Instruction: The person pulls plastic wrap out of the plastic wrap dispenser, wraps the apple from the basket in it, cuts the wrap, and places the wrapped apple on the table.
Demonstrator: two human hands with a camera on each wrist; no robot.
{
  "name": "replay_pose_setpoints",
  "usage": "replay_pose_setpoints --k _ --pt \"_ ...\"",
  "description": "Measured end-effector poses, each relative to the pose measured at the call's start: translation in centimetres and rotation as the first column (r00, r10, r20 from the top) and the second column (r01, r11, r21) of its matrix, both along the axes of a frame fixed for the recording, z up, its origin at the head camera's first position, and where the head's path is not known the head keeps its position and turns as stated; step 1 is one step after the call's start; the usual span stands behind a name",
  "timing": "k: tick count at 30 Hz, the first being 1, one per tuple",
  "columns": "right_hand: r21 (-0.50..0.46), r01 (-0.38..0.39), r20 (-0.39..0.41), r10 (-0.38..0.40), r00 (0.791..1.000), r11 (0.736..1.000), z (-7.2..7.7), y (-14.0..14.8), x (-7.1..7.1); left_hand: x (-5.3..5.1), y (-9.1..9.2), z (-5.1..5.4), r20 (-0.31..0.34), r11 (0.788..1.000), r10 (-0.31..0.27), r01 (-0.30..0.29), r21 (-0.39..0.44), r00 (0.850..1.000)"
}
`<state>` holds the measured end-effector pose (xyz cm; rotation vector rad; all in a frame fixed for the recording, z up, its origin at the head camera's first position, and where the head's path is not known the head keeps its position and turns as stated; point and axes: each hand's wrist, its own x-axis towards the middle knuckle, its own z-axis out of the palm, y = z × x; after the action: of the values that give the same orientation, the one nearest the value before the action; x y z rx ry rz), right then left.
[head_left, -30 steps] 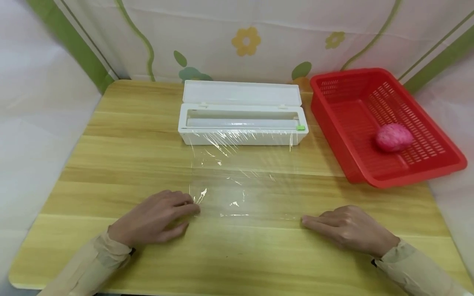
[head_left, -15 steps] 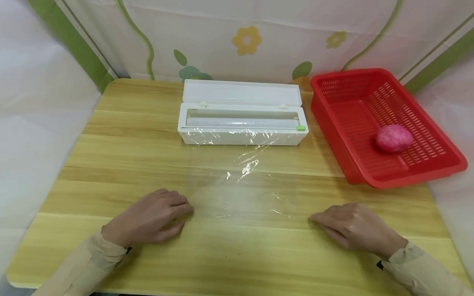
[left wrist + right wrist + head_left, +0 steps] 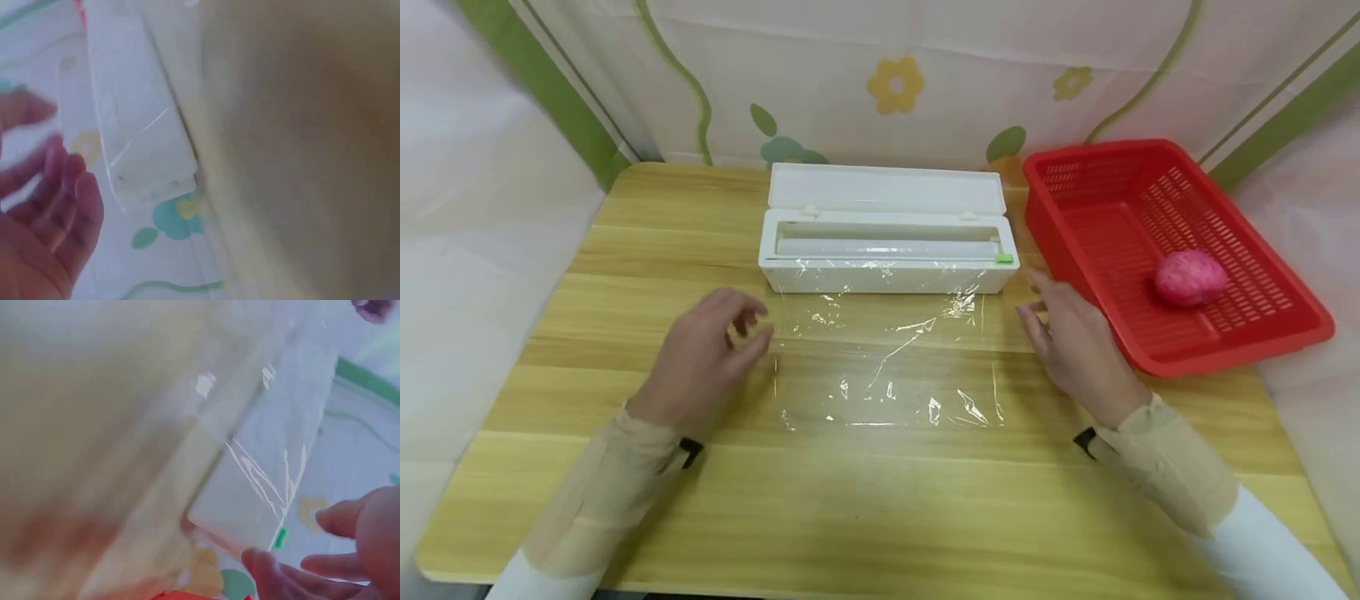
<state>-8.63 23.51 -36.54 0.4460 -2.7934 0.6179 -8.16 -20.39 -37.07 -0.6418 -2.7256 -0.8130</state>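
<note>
Hands [image 3: 700, 358] [image 3: 1078, 346] neared the box [image 3: 887, 218]; only the head view shows its roll [image 3: 887, 248].

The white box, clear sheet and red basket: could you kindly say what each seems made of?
White box: probably rigid plastic, smooth, judging by its even walls and hinged lid.
Clear sheet: likely thin plastic film, glossy; the tabletop shows through and wrinkles glint.
Red basket: apparently moulded plastic, slightly shiny, with uniform colour and slotted walls.
</note>
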Motion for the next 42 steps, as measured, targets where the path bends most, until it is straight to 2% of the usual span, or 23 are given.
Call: replay_pose_setpoints --k 2,5,7,13,17,27,31,34,37,39,41,42 --pt "-0.028 0.023 -0.016 -0.023 1.0 0.999 -0.1 -0.3 -1.6 -2.0 0.4 0.1 0.065 0.99 0.085 -0.091 0.105 0.994" --pt "-0.082 0.048 -0.013 -0.049 0.999 0.996 -0.5 -0.6 -3.4 -4.6 0.8 -0.1 0.102 0.971 0.126 -0.144 0.191 0.987" --pt "-0.113 0.06 -0.012 -0.062 0.998 0.992 -0.8 -0.8 -4.1 -5.5 0.8 -0.3 0.118 0.961 0.147 -0.17 0.216 0.982" --pt "-0.159 0.082 -0.049 -0.091 0.995 0.984 -1.5 -1.3 -5.4 -6.9 0.3 -0.4 0.144 0.938 0.226 -0.256 0.235 0.963" --pt "-0.169 0.085 -0.07 -0.098 0.993 0.982 -1.6 -1.5 -6.5 -8.1 0.2 -0.6 0.13 0.926 0.257 -0.283 0.251 0.957" --pt "-0.104 0.121 -0.021 -0.124 0.992 0.987 -0.8 -1.9 -9.8 -10.9 0.6 -1.0 0.134 0.907 0.279 -0.307 0.288 0.951" --pt "-0.097 0.125 -0.001 -0.125 0.992 0.987 -0.7 -2.2 -10.9 -11.5 0.3 -1.2 0.155 0.889 0.285 -0.321 0.326 0.946" --pt "-0.095 0.135 0.029 -0.133 0.991 0.986 -0.5 -2.4 -11.2 -11.6 0.1 -1.4 0.182 0.878 0.273 -0.322 0.354 0.945" --pt "-0.067 0.14 0.086 -0.134 0.987 0.988 0.6 -2.4 -10.4 -11.2 -0.4 -1.4 0.189 0.886 0.244 -0.298 0.355 0.951" --pt "-0.05 0.133 0.125 -0.125 0.984 0.99 1.9 -2.2 -9.2 -10.5 -0.9 -1.5 0.198 0.918 0.201 -0.255 0.303 0.959" --pt "-0.027 0.126 0.144 -0.121 0.982 0.992 3.7 -1.7 -7.8 -9.7 -1.4 -1.6 0.222 0.963 0.121 -0.168 0.21 0.967" --pt "-0.018 0.13 0.144 -0.126 0.981 0.991 4.7 -1.3 -7.1 -9.4 -1.5 -1.6 0.251 0.98 0.07 -0.113 0.162 0.965"
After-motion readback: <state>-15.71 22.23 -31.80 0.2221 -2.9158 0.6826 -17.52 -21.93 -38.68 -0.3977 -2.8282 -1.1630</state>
